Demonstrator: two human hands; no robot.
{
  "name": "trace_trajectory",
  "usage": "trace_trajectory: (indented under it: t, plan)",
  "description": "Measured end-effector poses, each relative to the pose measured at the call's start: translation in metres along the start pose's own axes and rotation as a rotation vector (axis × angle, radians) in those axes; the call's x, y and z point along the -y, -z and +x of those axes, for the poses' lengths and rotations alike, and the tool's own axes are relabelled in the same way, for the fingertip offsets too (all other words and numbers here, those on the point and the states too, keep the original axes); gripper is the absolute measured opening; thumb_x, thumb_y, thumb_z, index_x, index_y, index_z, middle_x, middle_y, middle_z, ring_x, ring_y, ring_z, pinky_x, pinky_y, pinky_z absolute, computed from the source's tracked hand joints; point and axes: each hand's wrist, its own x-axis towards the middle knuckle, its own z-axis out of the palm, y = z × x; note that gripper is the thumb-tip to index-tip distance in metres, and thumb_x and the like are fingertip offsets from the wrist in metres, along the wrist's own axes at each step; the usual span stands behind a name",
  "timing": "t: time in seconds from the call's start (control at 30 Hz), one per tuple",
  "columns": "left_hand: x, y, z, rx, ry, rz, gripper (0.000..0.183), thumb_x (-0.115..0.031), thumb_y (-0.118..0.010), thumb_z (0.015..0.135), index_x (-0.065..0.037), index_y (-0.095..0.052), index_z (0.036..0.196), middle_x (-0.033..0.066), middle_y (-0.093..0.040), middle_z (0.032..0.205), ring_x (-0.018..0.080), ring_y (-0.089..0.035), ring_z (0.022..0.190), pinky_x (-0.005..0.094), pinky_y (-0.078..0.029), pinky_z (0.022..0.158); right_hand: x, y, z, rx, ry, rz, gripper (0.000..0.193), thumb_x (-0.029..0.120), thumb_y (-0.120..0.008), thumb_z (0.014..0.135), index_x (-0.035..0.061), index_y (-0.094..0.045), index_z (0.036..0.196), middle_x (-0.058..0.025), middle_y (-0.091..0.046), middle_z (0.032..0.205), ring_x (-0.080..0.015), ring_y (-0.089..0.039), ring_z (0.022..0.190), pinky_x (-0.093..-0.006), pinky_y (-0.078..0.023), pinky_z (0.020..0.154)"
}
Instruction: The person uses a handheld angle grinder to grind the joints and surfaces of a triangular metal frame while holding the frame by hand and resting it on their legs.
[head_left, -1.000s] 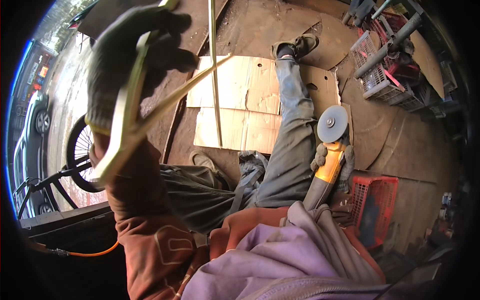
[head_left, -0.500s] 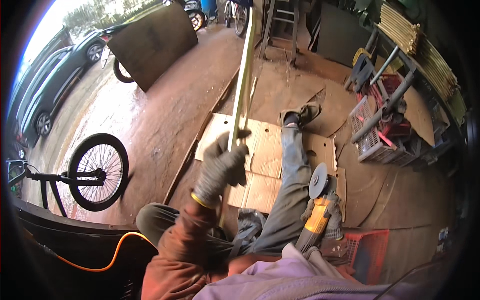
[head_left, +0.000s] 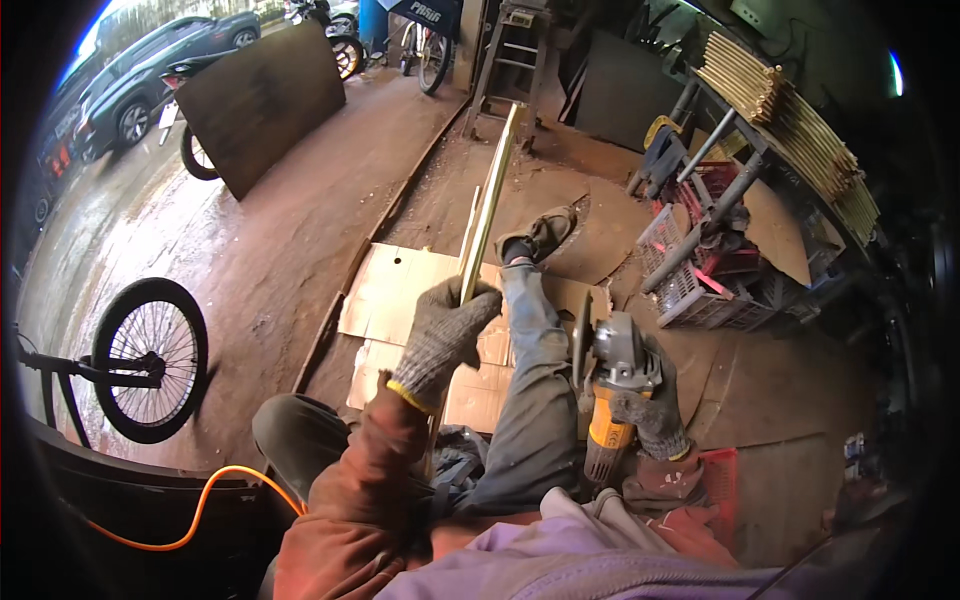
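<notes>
In a grey knitted glove with a yellow cuff edge, my left hand [head_left: 445, 335] is closed round a long, thin, brass-coloured bar [head_left: 494, 205]. It slants up and away from me, and a shorter thin strip shows alongside it. My right hand [head_left: 657, 405], gloved too, grips a yellow angle grinder [head_left: 612, 425] beside my outstretched leg. The grinder's disc [head_left: 582, 338] is upright, seen nearly edge-on, and apart from the bar. Flattened cardboard [head_left: 370, 295] lies under my leg and below my left hand. The bar's lower end is hidden behind my glove and sleeve.
Brass-coloured rods [head_left: 790, 115] lie stacked on a metal rack at right, above plastic crates [head_left: 690, 275]. A bicycle wheel [head_left: 150, 360] and an orange cable [head_left: 205, 505] are at left. Farther off are a leaning board [head_left: 265, 105], a stepladder [head_left: 510, 75] and a car [head_left: 140, 90].
The grinder has come up and turned, so its disc, earlier seen broad-faced, now shows nearly edge-on. The bar's far end sits lower in view. The whole view has shifted.
</notes>
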Motion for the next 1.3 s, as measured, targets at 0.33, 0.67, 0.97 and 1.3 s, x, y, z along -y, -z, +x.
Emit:
trace_trajectory:
  t: [0.33, 0.67, 0.97, 1.3]
  plan:
    - [0.078, -0.043, -0.055, -0.01, -0.013, -0.121, 0.023, -0.024, -0.077, 0.102, -0.004, -0.076, 0.113, 0.0015, -0.071, 0.085, 0.0078, -0.061, 0.071, 0.0266, -0.049, 0.064, 0.076, -0.044, 0.007, 0.14, 0.088, -0.822, 0.086, 0.026, -0.102, 0.072, 0.0018, -0.055, 0.14, -0.0126, -0.066, 0.126, -0.0236, -0.067, 0.118, -0.0401, -0.055, 0.104]
    - [0.164, -0.087, -0.047, 0.117, -0.337, -0.094, 0.027, -0.024, -0.078, 0.101, -0.001, -0.072, 0.113, 0.0121, -0.07, 0.083, 0.0209, -0.06, 0.071, 0.0371, -0.052, 0.069, 0.109, -0.051, -0.04, 0.122, -0.099, -0.893, 0.086, 0.024, -0.101, 0.074, 0.0004, -0.055, 0.143, -0.014, -0.065, 0.134, -0.0247, -0.067, 0.123, -0.0405, -0.055, 0.106]
    - [0.167, -0.099, -0.05, 0.149, -0.384, -0.084, 0.025, -0.019, -0.076, 0.098, -0.001, -0.071, 0.115, 0.0171, -0.074, 0.089, 0.0223, -0.07, 0.077, 0.0369, -0.056, 0.075, 0.095, -0.039, -0.053, 0.118, -0.167, -1.161, 0.081, 0.035, -0.1, 0.076, 0.0045, -0.059, 0.139, -0.0129, -0.072, 0.125, -0.025, -0.072, 0.114, -0.041, -0.058, 0.099]
    - [0.176, -0.106, -0.047, 0.159, -0.353, -0.003, 0.029, -0.026, -0.078, 0.097, -0.004, -0.073, 0.114, 0.0197, -0.071, 0.086, 0.0349, -0.07, 0.074, 0.0413, -0.055, 0.071, 0.107, -0.028, -0.038, 0.068, -0.135, -1.266, 0.082, 0.032, -0.099, 0.076, 0.0054, -0.056, 0.14, -0.014, -0.073, 0.12, -0.0222, -0.073, 0.108, -0.0401, -0.06, 0.095]
